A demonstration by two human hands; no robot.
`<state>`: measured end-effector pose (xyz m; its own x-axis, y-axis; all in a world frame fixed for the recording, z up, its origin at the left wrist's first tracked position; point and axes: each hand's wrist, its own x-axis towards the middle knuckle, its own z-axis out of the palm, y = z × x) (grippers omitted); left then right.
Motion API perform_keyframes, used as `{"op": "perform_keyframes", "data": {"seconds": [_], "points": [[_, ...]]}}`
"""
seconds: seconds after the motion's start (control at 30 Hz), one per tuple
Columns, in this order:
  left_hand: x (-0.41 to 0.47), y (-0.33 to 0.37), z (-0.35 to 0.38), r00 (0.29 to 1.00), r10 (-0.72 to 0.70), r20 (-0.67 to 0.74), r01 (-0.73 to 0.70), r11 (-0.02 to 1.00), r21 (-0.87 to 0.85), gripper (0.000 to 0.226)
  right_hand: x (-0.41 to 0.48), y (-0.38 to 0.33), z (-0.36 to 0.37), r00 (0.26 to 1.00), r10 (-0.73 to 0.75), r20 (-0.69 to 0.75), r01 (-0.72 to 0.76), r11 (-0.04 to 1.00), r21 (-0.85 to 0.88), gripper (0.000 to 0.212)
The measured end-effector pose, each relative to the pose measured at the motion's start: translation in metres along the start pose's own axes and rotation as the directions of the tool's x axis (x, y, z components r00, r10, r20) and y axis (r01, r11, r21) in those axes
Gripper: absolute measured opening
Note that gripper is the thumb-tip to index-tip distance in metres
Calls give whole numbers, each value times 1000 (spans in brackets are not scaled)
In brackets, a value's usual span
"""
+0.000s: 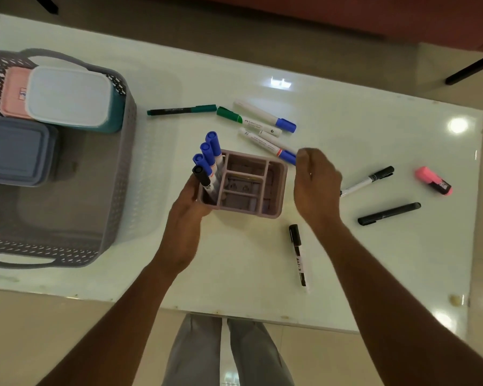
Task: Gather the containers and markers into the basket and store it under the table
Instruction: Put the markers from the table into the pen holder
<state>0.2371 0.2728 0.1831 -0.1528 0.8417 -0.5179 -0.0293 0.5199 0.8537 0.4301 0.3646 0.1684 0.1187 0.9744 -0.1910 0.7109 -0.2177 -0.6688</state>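
Note:
A mauve pen organizer [273, 188] with several compartments stands mid-table, and my left hand [188, 203] grips its left side. Several blue-capped markers [211, 151] and one black marker [202, 178] stand in its left compartment. My right hand [317, 185] hovers to the organizer's right with curled fingers, over the end of a blue-capped marker [271, 146]; whether it grips that marker is unclear. Loose markers lie around: green ones [181, 110], a white-and-blue one [265, 115], black ones [389, 213] and a pink highlighter [433, 181]. The grey basket [115, 168] at left holds three lidded containers [67, 96].
The white glossy table [346, 274] ends close to my legs; its right edge lies past the highlighter. A black marker [298, 254] lies near the front edge. Dark furniture legs [470, 69] stand on the floor beyond the far right corner.

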Motion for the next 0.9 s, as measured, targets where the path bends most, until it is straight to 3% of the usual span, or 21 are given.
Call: {"op": "perform_keyframes", "data": {"seconds": [0.13, 0.23, 0.33, 0.47, 0.57, 0.63, 0.8, 0.9], "points": [[25, -5, -25, 973, -13, -232, 24, 999, 45, 45, 51, 4, 1, 978, -30, 206, 72, 978, -198, 28], [60, 12, -41, 948, 149, -280, -59, 950, 306, 31, 70, 2, 5, 923, -53, 382, 218, 888, -405, 46], [104, 46, -44, 927, 341, -154, -195, 791, 580, 26, 77, 2, 9, 896, -127, 426, 334, 824, -457, 39], [161, 77, -31, 881, 437, 181, -425, 563, 708, 25, 78, 5, 10, 857, -182, 483, 418, 793, -444, 33], [191, 88, -12, 813, 323, 485, -573, 295, 764, 32, 76, 11, 9, 807, -235, 542, 513, 735, -444, 29], [205, 94, 1, 768, 221, 601, -638, 184, 748, 41, 77, 12, 8, 780, -270, 564, 563, 695, -447, 26], [226, 91, 28, 707, 34, 706, -707, 9, 707, 54, 78, 22, 6, 768, -297, 568, 587, 681, -438, 26], [229, 86, 32, 727, 8, 686, -685, -56, 727, 44, 74, 32, 2, 772, -322, 548, 586, 695, -417, 23]]}}
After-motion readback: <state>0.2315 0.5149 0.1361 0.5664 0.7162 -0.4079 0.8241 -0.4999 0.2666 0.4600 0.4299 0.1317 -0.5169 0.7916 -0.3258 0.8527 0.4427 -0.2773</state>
